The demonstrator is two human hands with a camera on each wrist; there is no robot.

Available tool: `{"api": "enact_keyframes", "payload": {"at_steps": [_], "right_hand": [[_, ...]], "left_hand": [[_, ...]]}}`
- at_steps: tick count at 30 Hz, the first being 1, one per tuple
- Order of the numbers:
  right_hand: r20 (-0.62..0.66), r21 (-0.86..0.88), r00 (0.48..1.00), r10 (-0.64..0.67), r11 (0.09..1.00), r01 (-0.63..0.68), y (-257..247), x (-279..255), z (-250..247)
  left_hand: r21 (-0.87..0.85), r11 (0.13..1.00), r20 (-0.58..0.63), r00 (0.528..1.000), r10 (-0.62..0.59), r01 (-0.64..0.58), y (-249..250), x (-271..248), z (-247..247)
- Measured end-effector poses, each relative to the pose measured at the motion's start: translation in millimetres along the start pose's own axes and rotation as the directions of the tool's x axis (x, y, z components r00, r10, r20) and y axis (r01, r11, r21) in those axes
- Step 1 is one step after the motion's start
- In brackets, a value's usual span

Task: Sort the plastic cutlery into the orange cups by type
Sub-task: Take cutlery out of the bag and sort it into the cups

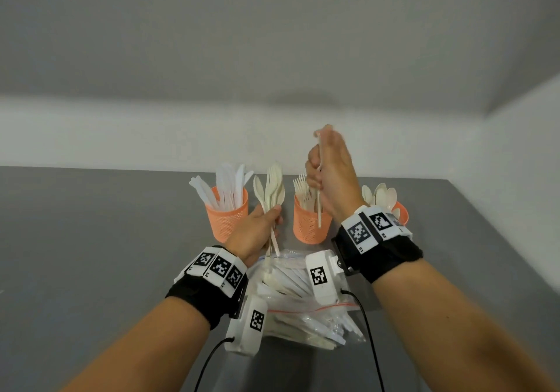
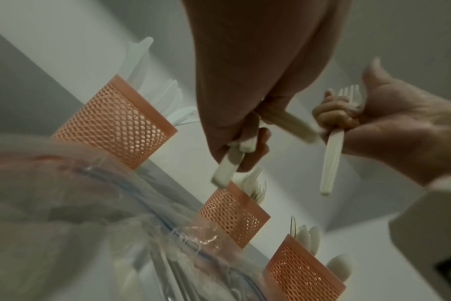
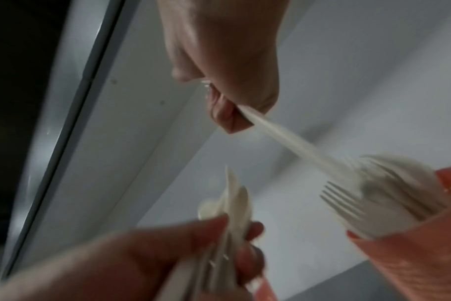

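Observation:
Three orange mesh cups stand in a row on the grey table: the left cup (image 1: 227, 222) holds white knives, the middle cup (image 1: 307, 225) forks, the right cup (image 1: 401, 211) spoons. My left hand (image 1: 263, 222) grips a bunch of cream cutlery (image 1: 272, 188) by the handles, upright between the left and middle cups. My right hand (image 1: 325, 176) grips a single fork (image 1: 319, 209), tines up and handle down, just above the middle cup. In the left wrist view the fork (image 2: 332, 158) hangs from my curled right fingers (image 2: 332, 118). The right wrist view is blurred.
A clear zip bag (image 1: 303, 303) with more cutlery lies on the table near me, under both wrists. A white wall runs behind the cups. The table's right edge (image 1: 497, 240) is close to the spoon cup. Cables hang from both wrist cameras.

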State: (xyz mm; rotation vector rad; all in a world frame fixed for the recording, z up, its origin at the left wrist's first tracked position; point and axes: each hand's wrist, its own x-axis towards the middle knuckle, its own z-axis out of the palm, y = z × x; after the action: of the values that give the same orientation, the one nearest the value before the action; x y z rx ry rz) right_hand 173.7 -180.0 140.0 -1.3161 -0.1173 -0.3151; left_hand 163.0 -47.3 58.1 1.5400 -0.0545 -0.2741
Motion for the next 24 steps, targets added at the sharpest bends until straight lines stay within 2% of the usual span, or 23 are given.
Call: {"api": "enact_keyframes", "payload": {"at_steps": [2, 5, 12, 14, 18, 20, 22, 24], "right_hand": [[0.084, -0.255, 0.996, 0.026, 0.967, -0.004, 11.4, -6.9, 2.4], [0.149, -0.572, 0.989, -0.001, 0.816, 0.087, 32.4, -14.6, 4.7], [0.105, -0.713, 0.99, 0.089, 0.701, 0.012, 47.7, -16.3, 10.4], [0.101, -0.699, 0.986, 0.135, 0.715, -0.026, 47.2, -15.9, 9.3], [0.102, -0.569, 0.959, 0.265, 0.806, -0.162, 41.3, -18.3, 7.2], [0.108, -0.375, 0.938, 0.33, 0.887, -0.269, 39.1, -17.9, 6.5], [0.101, -0.132, 0.917, 0.386, 0.919, -0.373, 38.5, -16.9, 6.6], [0.079, -0.074, 0.913, 0.399, 0.916, -0.394, 39.8, -16.0, 4.9]], "left_hand": [[-0.014, 1.0, 0.001, 1.0, 0.022, -0.022, 0.7, 0.2, 1.9], [0.03, 0.995, -0.024, 0.996, 0.091, -0.09, -0.6, 0.8, 3.5], [0.064, 0.987, 0.043, 0.988, 0.147, -0.149, -0.7, -3.4, 9.5], [0.055, 0.988, 0.057, 0.988, 0.141, -0.144, 0.5, -3.5, 8.4], [0.048, 0.988, 0.082, 0.986, 0.144, -0.148, 4.2, -7.2, 4.5], [-0.068, 0.987, 0.076, 0.986, 0.148, -0.143, 6.4, -10.8, 6.3], [-0.228, 0.966, 0.047, 0.989, 0.138, -0.124, 8.8, -11.3, 8.1], [-0.355, 0.928, -0.007, 0.993, 0.122, -0.117, 11.4, -9.1, 8.8]]}}
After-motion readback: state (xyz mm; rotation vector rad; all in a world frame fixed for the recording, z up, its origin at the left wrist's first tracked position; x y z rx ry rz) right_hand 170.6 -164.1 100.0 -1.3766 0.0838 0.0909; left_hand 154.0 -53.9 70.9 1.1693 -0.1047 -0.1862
